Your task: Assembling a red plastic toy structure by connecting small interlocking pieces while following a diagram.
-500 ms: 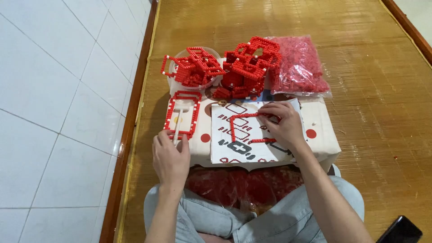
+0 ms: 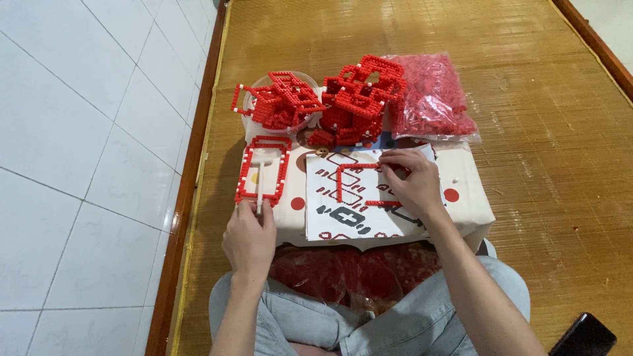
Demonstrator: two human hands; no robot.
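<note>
Head view, looking down at a person seated on a woven bamboo mat (image 2: 527,99) with a white cardboard box (image 2: 471,191) before the knees as a work surface. The right hand (image 2: 412,181) rests on a printed pattern sheet (image 2: 343,224) on the box, its fingertips pinched closed on the top right end of a partial red brick frame (image 2: 339,181) lying flat on the sheet. This frame is an open bracket: its long side runs away from the person along the sheet's left part, with short arms pointing right, toward the right hand. The right hand touches it; the left is well apart from it.

The left hand (image 2: 249,237) lies at the box's near left corner, fingers curled closed around the near end of a white stick-like tool (image 2: 260,181), whose exact kind I cannot tell. The tool points away from the person and lies inside a finished red rectangular frame (image 2: 245,173), whose long axis also runs away from the person.

Beyond, a clear plastic tub (image 2: 254,102) holds a few finished frames, tilted and poking over the rim. Just beside it to the right stands a pile of red frames (image 2: 359,99), and further right a clear bag of loose red bricks (image 2: 432,99). Another bag of red bricks (image 2: 356,270) sits on the person's lap, and a dark phone (image 2: 583,336) lies on the mat at the near right.
</note>
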